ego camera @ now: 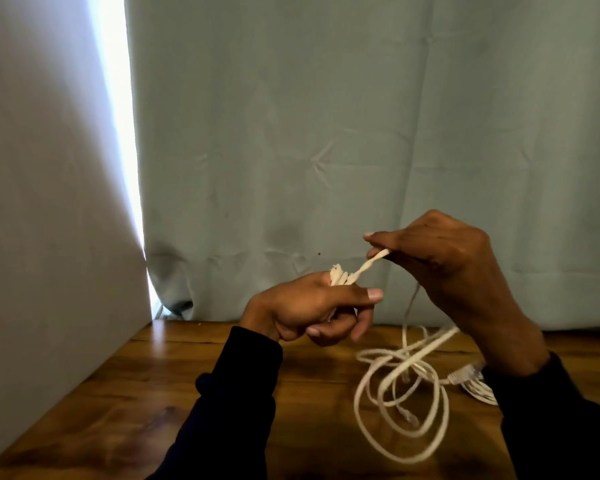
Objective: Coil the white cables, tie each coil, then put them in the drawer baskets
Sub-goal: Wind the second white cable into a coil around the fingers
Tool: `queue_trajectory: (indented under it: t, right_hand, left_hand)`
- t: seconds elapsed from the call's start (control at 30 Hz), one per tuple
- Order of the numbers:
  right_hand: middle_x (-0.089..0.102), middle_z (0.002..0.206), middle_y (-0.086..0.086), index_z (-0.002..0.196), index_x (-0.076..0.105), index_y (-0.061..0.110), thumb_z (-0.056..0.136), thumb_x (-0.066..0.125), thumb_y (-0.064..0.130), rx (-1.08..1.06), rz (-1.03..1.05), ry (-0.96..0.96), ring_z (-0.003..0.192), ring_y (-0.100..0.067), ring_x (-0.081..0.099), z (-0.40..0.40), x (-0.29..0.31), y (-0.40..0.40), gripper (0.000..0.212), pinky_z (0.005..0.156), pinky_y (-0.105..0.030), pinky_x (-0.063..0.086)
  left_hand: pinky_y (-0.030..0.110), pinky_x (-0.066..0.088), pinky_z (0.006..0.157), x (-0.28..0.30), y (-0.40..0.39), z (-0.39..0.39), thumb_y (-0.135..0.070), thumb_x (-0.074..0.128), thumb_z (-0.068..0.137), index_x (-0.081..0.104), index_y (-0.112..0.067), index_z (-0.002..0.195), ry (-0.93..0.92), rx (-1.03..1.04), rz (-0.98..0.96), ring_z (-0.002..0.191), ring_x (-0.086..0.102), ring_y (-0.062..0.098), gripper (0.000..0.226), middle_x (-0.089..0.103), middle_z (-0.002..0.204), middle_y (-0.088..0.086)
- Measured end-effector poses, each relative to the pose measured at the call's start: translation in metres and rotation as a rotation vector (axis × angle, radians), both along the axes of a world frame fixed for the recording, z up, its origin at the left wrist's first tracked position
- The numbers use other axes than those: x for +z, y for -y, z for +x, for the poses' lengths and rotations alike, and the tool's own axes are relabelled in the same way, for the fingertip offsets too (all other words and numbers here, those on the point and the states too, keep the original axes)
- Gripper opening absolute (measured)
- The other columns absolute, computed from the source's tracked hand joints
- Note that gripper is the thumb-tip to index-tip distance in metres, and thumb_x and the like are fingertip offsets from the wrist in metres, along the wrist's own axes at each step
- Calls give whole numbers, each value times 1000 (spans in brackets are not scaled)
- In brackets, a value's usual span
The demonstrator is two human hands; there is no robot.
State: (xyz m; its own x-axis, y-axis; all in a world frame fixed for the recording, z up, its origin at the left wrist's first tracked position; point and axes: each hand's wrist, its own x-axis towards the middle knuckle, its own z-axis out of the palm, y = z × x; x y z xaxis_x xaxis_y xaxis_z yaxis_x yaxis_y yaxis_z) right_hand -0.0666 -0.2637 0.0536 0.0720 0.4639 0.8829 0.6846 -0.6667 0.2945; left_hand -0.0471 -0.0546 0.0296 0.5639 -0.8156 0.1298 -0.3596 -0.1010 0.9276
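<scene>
From my seat I see both hands raised above the wooden bench (194, 386), in front of a pale green curtain (361, 133). The left hand (302, 310) grips a small bundle of white cable (342, 275): the wraps show above the knuckles, between thumb and forefinger, and the lower fingers (329, 329) are curled in under it. The thumb points right, its nail toward me. From that bundle one strand runs up and to the right, taut, to the right hand (440, 258), which pinches the strand's end between thumb and fingertips, the other fingers folded in behind. The two hands are near each other but not touching; only the strand joins them.

Lower down, more cable hangs from the right hand's side and drops to the bench, where the loose cable (402, 403) lies in several untidy overlapping loops toward the right part of the near edge. A clear plug (407, 415) shows inside the loops, and another connector (463, 374) lies just beside the right wrist, partly hidden by the dark sleeve (551, 420). Whether the loops are one cable or several I cannot tell.

At the left a light grey panel (49, 202) stands along the bench's left edge, with a bright strip of light between it and the curtain.
</scene>
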Motion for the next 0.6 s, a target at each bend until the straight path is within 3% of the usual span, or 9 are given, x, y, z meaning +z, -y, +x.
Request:
queue_trajectory:
  t: [0.1, 0.23, 0.3, 0.33, 0.37, 0.43, 0.47, 0.53, 0.6]
  right_hand:
    - [76, 87, 1, 120, 73, 22, 93, 58, 38, 31, 20, -125, 72, -20, 66, 3, -6, -4, 34, 59, -40, 55]
    - [76, 91, 7, 141, 54, 33, 97, 57, 28, 53, -11, -308, 80, -13, 70, 13, -17, -27, 43, 69, -41, 58]
    - [72, 94, 23, 143, 52, 32, 98, 59, 13, -271, 36, -370, 98, -3, 68, 26, -36, -58, 50, 90, -27, 54]
    - [73, 94, 22, 142, 53, 23, 97, 59, 8, -416, 101, -466, 104, -6, 66, 25, -41, -65, 49, 93, -16, 49]
    - [74, 99, 14, 142, 51, 17, 95, 61, 7, -363, 106, -569, 103, -12, 67, 26, -44, -65, 50, 88, -10, 47]
    - [71, 107, 3, 133, 57, 18, 91, 66, 8, 0, 54, -756, 94, -13, 68, 22, -39, -52, 44, 75, -5, 47]
    - [69, 107, 4, 124, 61, 24, 90, 67, 6, 84, 38, -847, 92, -13, 68, 12, -37, -47, 38, 74, -8, 49]
    - [70, 103, 2, 108, 59, 34, 90, 67, 4, 131, 28, -992, 86, -13, 69, 9, -37, -48, 35, 75, -26, 58]
    - [69, 93, 1, 104, 59, 26, 94, 65, 16, 5, -67, -1013, 81, -12, 68, 3, -39, -53, 15, 75, -35, 60]
  left_hand:
    - [25, 19, 40, 1, -1, 1, -35, 49, 100, 67, -3, 71, -133, -214, -81, 29, 16, 15, 47, 34, 33, 0]
    - [22, 21, 41, 0, 2, 1, -32, 50, 100, 69, -1, 111, -298, -496, -238, 29, 15, 13, 37, 29, 36, 7]
    - [21, 24, 43, -1, 7, 0, -26, 45, 101, 66, -13, 123, -314, -580, -354, 29, 13, 13, 33, 28, 36, 8]
    - [21, 24, 43, 0, 11, -1, -23, 41, 100, 60, -16, 133, -310, -586, -416, 29, 12, 14, 38, 25, 36, 9]
    - [21, 24, 43, 1, 14, -2, -19, 38, 98, 49, -17, 144, -313, -558, -479, 29, 11, 14, 48, 23, 36, 10]
    - [23, 24, 41, 2, 18, -4, -13, 31, 95, 30, -19, 155, -271, -449, -599, 28, 14, 14, 61, 32, 38, 9]
    - [24, 27, 41, 2, 18, -4, -12, 31, 94, 26, -21, 157, -229, -394, -645, 28, 20, 13, 63, 45, 43, 10]
    - [27, 46, 51, 3, 15, 0, -14, 39, 95, 20, -26, 158, -182, -355, -718, 40, 54, 14, 66, 71, 74, 16]
    - [37, 58, 80, 6, 12, 4, -17, 43, 96, 12, -33, 158, -192, -345, -773, 87, 74, 27, 71, 71, 115, 21]
